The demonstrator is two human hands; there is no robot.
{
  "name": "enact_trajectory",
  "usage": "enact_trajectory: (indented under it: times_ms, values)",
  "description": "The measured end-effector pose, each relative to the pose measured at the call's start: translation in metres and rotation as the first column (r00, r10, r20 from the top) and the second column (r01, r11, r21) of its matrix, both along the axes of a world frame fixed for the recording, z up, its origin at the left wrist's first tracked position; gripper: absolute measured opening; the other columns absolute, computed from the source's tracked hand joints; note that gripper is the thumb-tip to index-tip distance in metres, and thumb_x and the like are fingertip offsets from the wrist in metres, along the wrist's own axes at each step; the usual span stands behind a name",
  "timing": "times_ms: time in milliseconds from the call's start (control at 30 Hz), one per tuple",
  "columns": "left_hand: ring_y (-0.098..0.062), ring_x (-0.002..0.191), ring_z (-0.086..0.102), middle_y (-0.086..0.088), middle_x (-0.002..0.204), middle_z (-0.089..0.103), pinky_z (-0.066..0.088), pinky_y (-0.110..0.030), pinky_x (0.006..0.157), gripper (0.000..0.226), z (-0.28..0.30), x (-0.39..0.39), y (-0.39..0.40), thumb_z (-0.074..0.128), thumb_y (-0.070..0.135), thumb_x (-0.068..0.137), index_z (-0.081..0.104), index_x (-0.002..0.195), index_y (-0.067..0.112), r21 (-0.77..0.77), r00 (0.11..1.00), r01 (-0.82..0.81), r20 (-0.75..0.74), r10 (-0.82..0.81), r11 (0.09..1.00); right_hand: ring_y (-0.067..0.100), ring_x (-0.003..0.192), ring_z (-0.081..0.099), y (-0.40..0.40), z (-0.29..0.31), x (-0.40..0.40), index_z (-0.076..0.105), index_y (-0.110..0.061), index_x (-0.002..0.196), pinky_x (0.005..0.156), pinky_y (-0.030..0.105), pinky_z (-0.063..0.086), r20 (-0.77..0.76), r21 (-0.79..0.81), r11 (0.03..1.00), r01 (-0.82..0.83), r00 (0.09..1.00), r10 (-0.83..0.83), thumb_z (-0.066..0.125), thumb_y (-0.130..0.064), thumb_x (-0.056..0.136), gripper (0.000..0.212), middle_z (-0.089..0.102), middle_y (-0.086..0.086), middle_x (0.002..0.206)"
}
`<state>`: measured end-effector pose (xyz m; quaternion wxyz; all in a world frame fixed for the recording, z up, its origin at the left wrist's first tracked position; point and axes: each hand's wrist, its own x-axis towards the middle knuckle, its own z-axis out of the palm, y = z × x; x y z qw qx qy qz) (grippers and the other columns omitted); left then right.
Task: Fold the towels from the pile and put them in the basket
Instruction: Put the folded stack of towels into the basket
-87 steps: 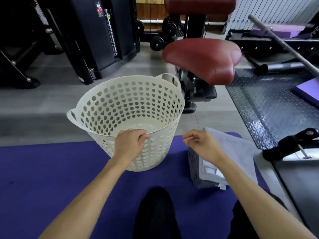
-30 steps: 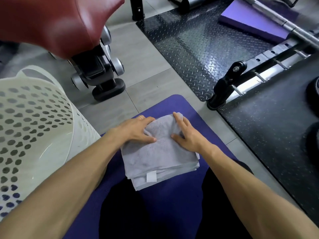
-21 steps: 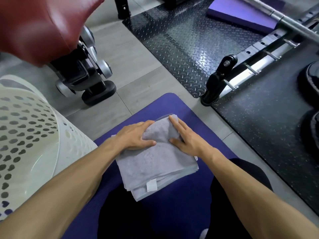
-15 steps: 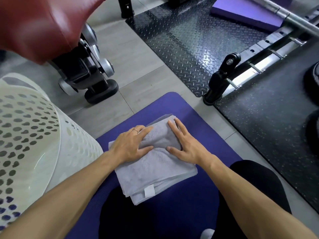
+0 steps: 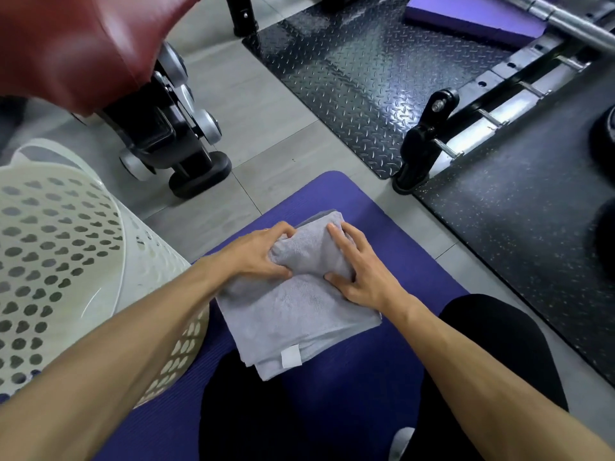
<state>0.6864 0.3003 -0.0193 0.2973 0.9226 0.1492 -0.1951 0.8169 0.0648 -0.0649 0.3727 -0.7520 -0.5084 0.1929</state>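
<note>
The left hand [image 5: 258, 256] grips the far left part of the top grey towel [image 5: 293, 304], thumb curled under a bunched fold and fingers curled over the far edge. The right hand [image 5: 361, 272] lies on the towel's far right part with fingers nearly straight and spread, thumb pressing into the cloth; between the two hands the fabric rises in a soft ridge. This towel sits on a small pile of towels [image 5: 279, 364] whose layered edges and a white tag [image 5: 291, 355] show at the near side. The pile rests on a purple mat [image 5: 346, 387], just beyond the person's dark-clad legs. To the left, touching the mat, stands the white perforated basket [image 5: 66, 261]. Farther off are a red padded seat [image 5: 83, 41] and a black diamond-plate floor panel [image 5: 359, 74].
</note>
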Motion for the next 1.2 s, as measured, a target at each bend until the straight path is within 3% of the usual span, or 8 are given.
enact_trajectory:
  times_ms: [167, 333, 433, 567, 667, 867, 1067, 1200]
  values:
    - [-0.023, 0.086, 0.058, -0.002, 0.1, 0.062, 0.051, -0.049, 0.081, 0.062, 0.0, 0.012, 0.0, 0.058, 0.071, 0.067, 0.031, 0.114, 0.041, 0.031, 1.0, 0.003, -0.026, -0.003, 1.0, 0.022, 0.134, 0.042, -0.011, 0.001, 0.005, 0.011, -0.044, 0.155, 0.099, 0.042, 0.05, 0.001, -0.076, 0.996, 0.044, 0.999, -0.044, 0.061, -0.052, 0.087, 0.085, 0.01, -0.003, 0.16]
    - [-0.022, 0.103, 0.061, 0.003, 0.117, 0.062, 0.05, -0.046, 0.09, 0.052, -0.004, 0.008, 0.001, 0.065, 0.057, 0.081, 0.036, 0.122, 0.046, 0.004, 0.981, -0.142, 0.131, 0.14, 0.99, 0.025, 0.121, 0.054, -0.02, 0.0, 0.002, 0.011, -0.056, 0.15, 0.097, 0.041, 0.05, 0.0, -0.217, 0.976, 0.003, 1.0, -0.003, 0.052, -0.067, 0.087, 0.076, 0.005, -0.01, 0.16]
    - [-0.018, 0.123, 0.053, 0.017, 0.142, 0.043, 0.047, -0.04, 0.097, 0.064, -0.001, -0.005, -0.005, 0.059, 0.053, 0.085, 0.028, 0.141, 0.051, 0.027, 0.955, -0.017, 0.298, 0.008, 0.999, 0.026, 0.137, 0.038, -0.018, -0.003, 0.004, 0.01, -0.058, 0.149, 0.105, 0.041, 0.044, -0.074, -0.284, 0.959, -0.009, 0.997, -0.012, 0.056, -0.06, 0.09, 0.075, -0.002, -0.013, 0.16]
    - [-0.022, 0.129, 0.05, 0.012, 0.164, 0.003, 0.044, -0.041, 0.104, 0.072, 0.005, -0.019, 0.002, 0.045, 0.076, 0.08, 0.013, 0.144, 0.066, 0.198, 0.96, 0.259, 0.055, -0.275, 0.945, 0.025, 0.143, 0.028, -0.012, -0.002, 0.004, 0.007, -0.058, 0.149, 0.107, 0.037, 0.037, -0.13, -0.349, 0.937, -0.014, 0.991, -0.034, 0.055, -0.059, 0.092, 0.075, -0.006, -0.011, 0.16]
    - [-0.02, 0.128, 0.049, 0.01, 0.161, 0.013, 0.044, -0.04, 0.102, 0.078, 0.012, -0.016, 0.008, 0.049, 0.086, 0.072, 0.012, 0.14, 0.071, 0.212, 0.953, 0.302, -0.088, -0.29, 0.929, 0.027, 0.135, 0.037, -0.008, 0.004, 0.005, 0.004, -0.063, 0.146, 0.105, 0.036, 0.038, -0.133, -0.407, 0.913, -0.014, 0.99, -0.044, 0.055, -0.064, 0.089, 0.077, 0.001, -0.014, 0.158]
    - [-0.022, 0.115, 0.053, 0.009, 0.127, 0.035, 0.047, -0.044, 0.098, 0.077, 0.014, -0.009, -0.008, 0.051, 0.088, 0.06, 0.024, 0.131, 0.074, 0.177, 0.982, 0.151, -0.137, -0.128, 0.973, 0.024, 0.125, 0.045, -0.014, 0.01, 0.005, 0.009, -0.06, 0.147, 0.104, 0.036, 0.041, -0.193, -0.433, 0.901, 0.017, 0.975, -0.111, 0.065, -0.062, 0.082, 0.087, 0.023, -0.005, 0.148]
    - [-0.02, 0.106, 0.052, 0.008, 0.112, 0.034, 0.046, -0.036, 0.085, 0.063, 0.068, -0.003, -0.025, 0.067, 0.061, 0.075, 0.042, 0.132, 0.061, 0.278, 0.999, 0.028, -0.041, -0.017, 0.96, 0.02, 0.117, 0.049, -0.008, 0.049, 0.003, 0.027, -0.048, 0.149, 0.096, 0.039, 0.048, -0.146, -0.318, 0.937, 0.145, 0.969, -0.2, 0.071, -0.047, 0.081, 0.08, 0.029, -0.005, 0.142]
    - [-0.02, 0.108, 0.053, 0.005, 0.119, 0.037, 0.041, -0.032, 0.081, 0.062, 0.126, -0.016, -0.034, 0.069, 0.055, 0.078, 0.043, 0.134, 0.059, 0.36, 0.995, -0.077, 0.08, 0.052, 0.93, 0.022, 0.116, 0.052, 0.002, 0.101, 0.013, 0.033, -0.045, 0.147, 0.095, 0.043, 0.049, -0.076, -0.198, 0.97, 0.144, 0.984, -0.162, 0.072, -0.039, 0.08, 0.078, 0.032, -0.003, 0.141]
